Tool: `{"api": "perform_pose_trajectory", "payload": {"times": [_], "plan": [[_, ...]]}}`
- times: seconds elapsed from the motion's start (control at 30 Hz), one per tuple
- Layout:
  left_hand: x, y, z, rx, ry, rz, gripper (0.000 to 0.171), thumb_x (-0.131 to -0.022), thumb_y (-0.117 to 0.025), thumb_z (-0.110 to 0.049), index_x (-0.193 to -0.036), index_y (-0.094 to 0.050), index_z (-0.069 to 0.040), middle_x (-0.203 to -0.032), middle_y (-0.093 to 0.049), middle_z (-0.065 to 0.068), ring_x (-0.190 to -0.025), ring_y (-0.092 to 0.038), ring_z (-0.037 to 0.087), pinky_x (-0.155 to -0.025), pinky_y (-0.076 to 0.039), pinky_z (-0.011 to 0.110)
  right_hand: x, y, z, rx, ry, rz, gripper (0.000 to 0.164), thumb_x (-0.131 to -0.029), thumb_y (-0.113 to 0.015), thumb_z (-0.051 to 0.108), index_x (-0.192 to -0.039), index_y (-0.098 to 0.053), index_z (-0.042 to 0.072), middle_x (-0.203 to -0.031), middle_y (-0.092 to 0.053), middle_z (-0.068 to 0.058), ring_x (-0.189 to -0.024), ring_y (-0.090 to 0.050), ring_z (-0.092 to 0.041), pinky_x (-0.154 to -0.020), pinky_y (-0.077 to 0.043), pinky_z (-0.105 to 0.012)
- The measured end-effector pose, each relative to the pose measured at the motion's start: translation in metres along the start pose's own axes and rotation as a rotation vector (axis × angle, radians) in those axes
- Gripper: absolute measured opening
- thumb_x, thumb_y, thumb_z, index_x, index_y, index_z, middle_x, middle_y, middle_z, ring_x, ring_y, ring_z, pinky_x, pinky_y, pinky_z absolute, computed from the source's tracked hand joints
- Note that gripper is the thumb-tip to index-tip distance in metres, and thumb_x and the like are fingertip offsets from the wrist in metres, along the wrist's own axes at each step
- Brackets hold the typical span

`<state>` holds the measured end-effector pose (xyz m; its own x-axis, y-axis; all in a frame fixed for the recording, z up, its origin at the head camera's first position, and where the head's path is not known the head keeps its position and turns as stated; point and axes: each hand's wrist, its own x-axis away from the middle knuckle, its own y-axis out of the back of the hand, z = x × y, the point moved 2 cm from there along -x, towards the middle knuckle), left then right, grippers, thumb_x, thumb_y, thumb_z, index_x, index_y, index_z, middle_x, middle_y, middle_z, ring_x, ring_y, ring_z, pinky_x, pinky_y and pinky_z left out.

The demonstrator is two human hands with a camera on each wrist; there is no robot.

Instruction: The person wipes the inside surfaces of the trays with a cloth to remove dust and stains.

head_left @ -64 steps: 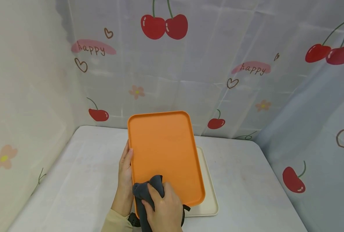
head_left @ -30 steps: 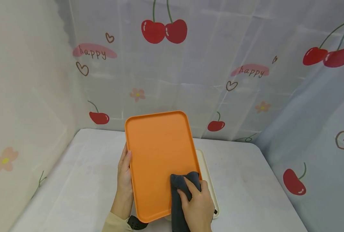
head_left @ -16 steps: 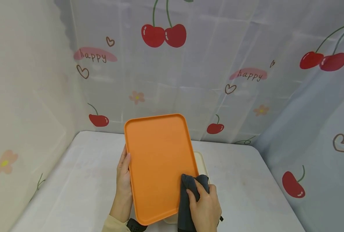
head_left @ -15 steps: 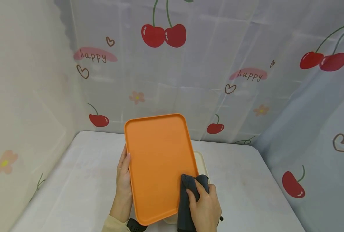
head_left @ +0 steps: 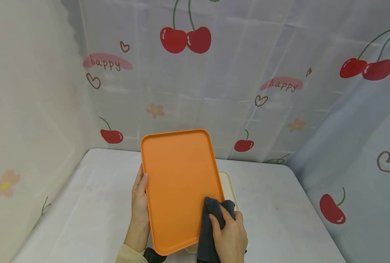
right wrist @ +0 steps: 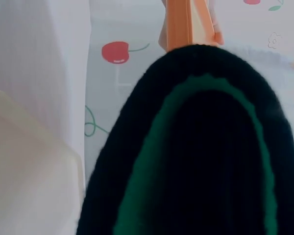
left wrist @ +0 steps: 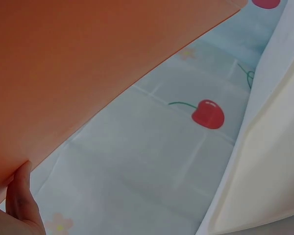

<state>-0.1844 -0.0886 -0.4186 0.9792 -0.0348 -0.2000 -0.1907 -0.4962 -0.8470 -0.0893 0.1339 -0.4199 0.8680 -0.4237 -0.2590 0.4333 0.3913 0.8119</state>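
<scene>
An orange rectangular tray (head_left: 178, 179) is held up at a tilt in the head view. My left hand (head_left: 140, 204) grips its left edge, thumb on the near side; in the left wrist view the fingers (left wrist: 22, 196) touch the tray's underside (left wrist: 78, 63). A dark grey cloth (head_left: 208, 230) is bunched in my right hand (head_left: 229, 233), which holds it against the tray's lower right edge. Dark folds of the cloth (right wrist: 206, 63) fill most of the right wrist view and hide that hand there.
A cream tray (head_left: 228, 188) lies on the white table (head_left: 274, 204) behind and below the orange one, mostly covered by it. Curtains printed with cherries (head_left: 243, 145) surround the table at the back and sides.
From the tray's lower left, my right hand has carried the cloth across to the lower right edge, then shifted slightly left. The left hand keeps its grip; the tray has tilted slightly.
</scene>
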Motion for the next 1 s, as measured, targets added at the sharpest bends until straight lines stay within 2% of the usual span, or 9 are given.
{"api": "perform_pose_trajectory", "payload": {"times": [0.2, 0.37, 0.5, 0.8, 1.0], "plan": [[0.001, 0.002, 0.0, -0.042, 0.005, -0.017, 0.055, -0.108, -0.034, -0.018, -0.159, -0.013, -0.018, -0.139, -0.056, -0.008, -0.116, -0.062, 0.009, -0.095, -0.053, 0.025, 0.005, -0.001, 0.005, 0.02, 0.029, 0.017, 0.042, -0.078, -0.081, 0.037, -0.114, -0.074, 0.017, -0.088, -0.055, -0.009, -0.063, -0.053, -0.021, -0.053, -0.046, -0.037], [0.0, 0.003, -0.001, -0.102, 0.022, -0.069, 0.055, -0.107, -0.037, -0.022, -0.158, -0.016, -0.022, -0.139, -0.055, -0.009, -0.113, -0.063, 0.008, -0.093, -0.054, 0.024, 0.015, -0.003, 0.014, -0.005, 0.071, 0.044, 0.042, -0.077, -0.082, 0.037, -0.115, -0.074, 0.021, -0.093, -0.056, -0.008, -0.065, -0.057, -0.021, -0.057, -0.051, -0.041], [-0.001, 0.003, 0.0, -0.127, 0.032, -0.096, 0.054, -0.107, -0.038, -0.025, -0.158, -0.019, -0.024, -0.142, -0.052, -0.008, -0.115, -0.062, 0.007, -0.095, -0.053, 0.024, 0.022, -0.006, 0.022, -0.019, 0.111, 0.044, 0.042, -0.075, -0.083, 0.037, -0.114, -0.074, 0.022, -0.094, -0.057, -0.006, -0.068, -0.059, -0.02, -0.059, -0.053, -0.04], [-0.002, 0.002, 0.002, -0.111, 0.019, -0.063, 0.053, -0.108, -0.035, -0.021, -0.158, -0.019, -0.022, -0.143, -0.051, -0.007, -0.12, -0.059, 0.008, -0.097, -0.052, 0.025, 0.036, -0.01, 0.039, 0.011, 0.234, 0.019, 0.042, -0.071, -0.086, 0.038, -0.109, -0.076, 0.025, -0.086, -0.053, -0.002, -0.059, -0.048, -0.009, -0.05, -0.043, -0.026], [-0.003, 0.002, 0.005, -0.088, 0.024, -0.101, 0.053, -0.107, -0.037, -0.021, -0.157, -0.021, -0.021, -0.142, -0.052, -0.009, -0.121, -0.058, 0.007, -0.098, -0.052, 0.023, 0.044, -0.015, 0.051, 0.023, 0.348, 0.011, 0.042, -0.069, -0.087, 0.037, -0.107, -0.077, 0.024, -0.082, -0.053, 0.0, -0.061, -0.045, -0.007, -0.051, -0.042, -0.022]]}}
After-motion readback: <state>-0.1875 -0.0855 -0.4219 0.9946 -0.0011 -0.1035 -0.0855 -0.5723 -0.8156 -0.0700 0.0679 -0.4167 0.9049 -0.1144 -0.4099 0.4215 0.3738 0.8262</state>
